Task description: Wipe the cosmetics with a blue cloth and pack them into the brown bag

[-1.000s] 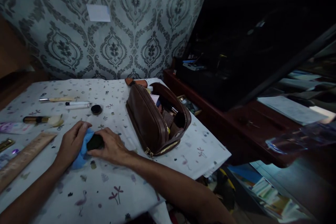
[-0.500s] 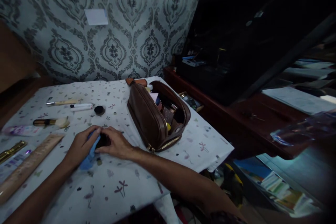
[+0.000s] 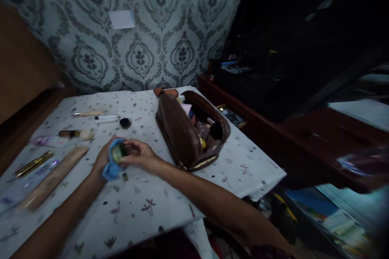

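My left hand point(image 3: 102, 158) is closed around a blue cloth point(image 3: 112, 170), which hangs below its fingers. Against the cloth sits a small dark container with a pale greenish face point(image 3: 116, 153); its exact kind is blurred. My right hand point(image 3: 143, 157) pinches that container from the right side. Just beyond the hands lies a small round black lid-like piece point(image 3: 125, 123). To the right stands a brown makeup bag point(image 3: 179, 129), unzipped, with several cosmetics inside.
Left on the patterned tablecloth point(image 3: 130, 218) lie a beige tube point(image 3: 56, 178), a gold tube point(image 3: 34, 164), a makeup brush point(image 3: 86, 134), a white pen-like stick point(image 3: 107, 118) and a purple-white tube point(image 3: 50, 141). A large black case point(image 3: 291, 48) stands on the dark red furniture at right.
The view has swung a little left, so everything sits farther right. In my hands, the small container has turned to show its pale greenish face, and more of the blue cloth shows.
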A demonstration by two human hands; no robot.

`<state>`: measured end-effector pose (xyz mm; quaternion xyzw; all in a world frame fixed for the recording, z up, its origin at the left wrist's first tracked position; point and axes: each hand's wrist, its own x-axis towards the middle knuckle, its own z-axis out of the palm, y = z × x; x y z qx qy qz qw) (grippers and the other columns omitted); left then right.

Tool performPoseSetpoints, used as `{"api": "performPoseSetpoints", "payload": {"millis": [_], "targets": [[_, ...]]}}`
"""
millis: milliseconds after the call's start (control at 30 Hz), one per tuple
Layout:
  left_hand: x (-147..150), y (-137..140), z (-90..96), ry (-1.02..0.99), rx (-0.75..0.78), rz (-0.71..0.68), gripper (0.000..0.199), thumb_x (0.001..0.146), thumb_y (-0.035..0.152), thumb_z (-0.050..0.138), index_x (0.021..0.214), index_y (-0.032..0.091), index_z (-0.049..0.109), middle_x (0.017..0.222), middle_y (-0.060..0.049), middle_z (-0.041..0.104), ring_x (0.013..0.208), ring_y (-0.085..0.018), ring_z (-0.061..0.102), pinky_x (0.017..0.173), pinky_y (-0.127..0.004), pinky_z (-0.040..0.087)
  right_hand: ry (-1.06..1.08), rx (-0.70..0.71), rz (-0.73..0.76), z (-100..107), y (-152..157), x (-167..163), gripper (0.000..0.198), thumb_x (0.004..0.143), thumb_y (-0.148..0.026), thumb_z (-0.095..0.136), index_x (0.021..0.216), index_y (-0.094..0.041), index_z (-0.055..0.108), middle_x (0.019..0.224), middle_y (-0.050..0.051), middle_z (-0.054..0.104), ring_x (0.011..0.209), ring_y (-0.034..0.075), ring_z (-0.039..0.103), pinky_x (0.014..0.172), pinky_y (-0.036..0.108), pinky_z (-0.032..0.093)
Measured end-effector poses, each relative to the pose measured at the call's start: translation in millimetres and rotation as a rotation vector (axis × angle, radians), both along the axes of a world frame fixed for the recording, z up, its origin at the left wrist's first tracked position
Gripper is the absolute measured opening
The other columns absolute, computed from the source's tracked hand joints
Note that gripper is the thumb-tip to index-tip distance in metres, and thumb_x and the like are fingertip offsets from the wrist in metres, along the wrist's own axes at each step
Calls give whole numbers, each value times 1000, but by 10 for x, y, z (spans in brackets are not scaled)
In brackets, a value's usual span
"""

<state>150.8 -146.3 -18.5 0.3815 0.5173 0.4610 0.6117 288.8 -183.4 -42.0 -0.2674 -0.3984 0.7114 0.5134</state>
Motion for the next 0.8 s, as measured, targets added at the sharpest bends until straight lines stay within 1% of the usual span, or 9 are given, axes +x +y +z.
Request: {"api": "performPoseSetpoints", "payload": {"millis": [133,200,300,367,467,533,600,700,800], "targets": [[117,-91,-49,-114,76,22,57,79,71,59,86,15,64,73,-4,71,72,-22,71,65,-30,56,-25,6,-118,43,12,5,58,48,-34,90,96,-23,59,92,-5,58,71,10,62,67,25,54],[151,-163,-73,-102,165,-24,63,80,75,54,99,16,62,85,-6,72,83,-23,72,72,-32,57,-75,27,-173,47,23,29,55,52,-32,88,98,-23,59,93,-4,58,71,10,61,65,24,52],[152,-270,-76,31,356,-123,64,84,73,52,119,20,55,105,-7,69,99,-23,67,86,-34,54,-153,72,-241,34,29,58,52,57,-31,84,101,-25,57,96,-2,59,72,10,60,64,24,50],[126,-313,-55,172,447,-166,62,87,69,52,125,21,51,109,-6,67,103,-22,64,91,-34,50,-230,130,-280,21,21,68,50,60,-31,82,103,-25,56,98,-1,61,72,11,58,65,25,49],[77,-316,-23,350,520,-179,56,90,67,48,118,19,54,101,-5,64,99,-22,61,91,-34,47,-386,247,-343,8,-5,78,46,65,-31,78,105,-23,55,94,-1,62,73,12,57,69,27,48],[55,-293,-13,412,567,-171,52,92,67,43,107,19,56,94,-4,63,92,-21,60,87,-33,46,-498,316,-387,13,-26,89,44,68,-32,77,106,-22,56,94,0,61,74,13,57,70,28,48],[46,-267,-6,437,596,-159,52,93,68,39,94,19,57,87,-3,61,85,-20,58,82,-31,46,-606,376,-426,26,-44,105,44,69,-34,78,106,-21,57,99,2,60,75,14,57,69,28,48],[55,-247,14,417,566,-145,58,89,73,39,81,19,59,79,-3,62,79,-20,57,79,-31,47,-713,487,-453,47,-66,124,42,71,-35,79,106,-21,60,103,4,60,85,17,59,78,32,50],[69,-243,41,351,472,-134,61,84,76,44,80,19,65,77,-4,66,79,-22,60,81,-31,49,-752,588,-437,61,-93,131,46,74,-30,79,114,-20,60,107,6,61,98,21,58,87,36,50]]}}
